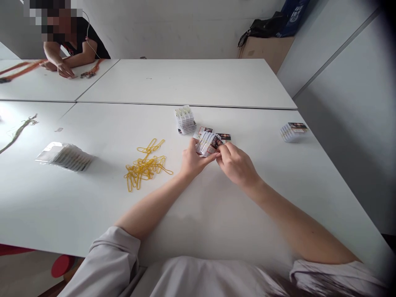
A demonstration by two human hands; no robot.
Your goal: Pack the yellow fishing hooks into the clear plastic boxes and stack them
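My left hand (195,159) is closed around the near side of a white compartmented plastic case with a dark printed card (205,142). From the right, my right hand (235,162) pinches at the dark printed end of the same case, its fingertips close to my left thumb. Whatever small part the right fingers grip is hidden. More dark printed cards (225,136) lie just behind the case. Beyond my left hand rises a stack of clear compartmented cases (185,119). A pile of yellow elongated wire clips or loops (144,168) lies left of my left hand.
On the white table (102,214), a plastic-wrapped bundle of cases (64,156) lies left and a small stack of cases (292,132) right. A person (72,53) sits across at the far left, near orange cords (24,71). A greenish cord bundle (19,131) lies at left.
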